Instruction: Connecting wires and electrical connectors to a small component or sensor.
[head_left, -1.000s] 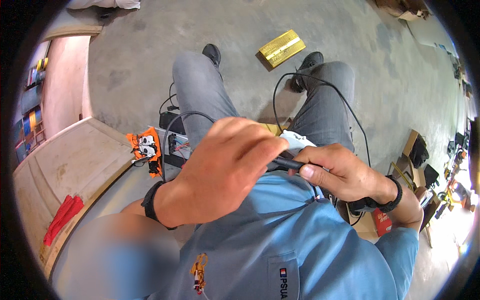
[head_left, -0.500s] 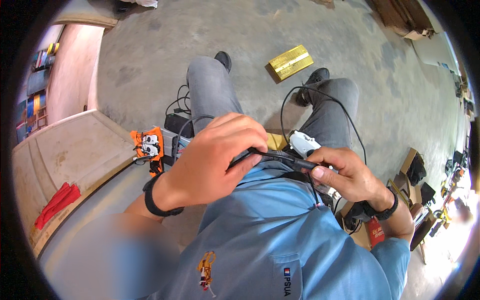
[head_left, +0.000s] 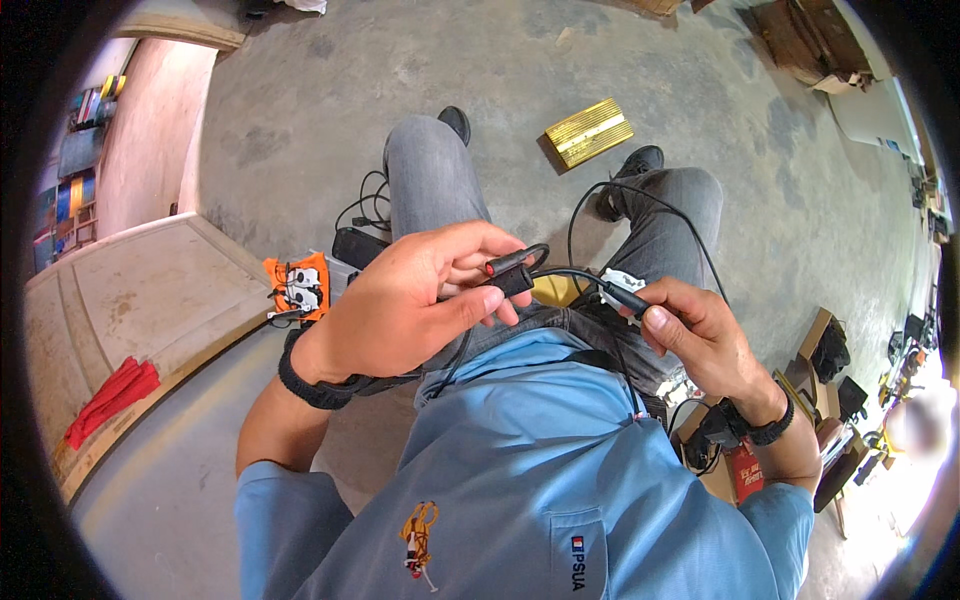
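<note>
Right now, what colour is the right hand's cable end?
The cable end is black; see head view.

Black bands [head_left: 303, 383] ring the wrists behind the left hand [head_left: 415, 290] and right hand [head_left: 700, 330]; below shows a light-blue short-sleeved shirt [head_left: 490, 450], beyond, grey trousers [head_left: 432, 170] and black shoes [head_left: 455, 122].
</note>
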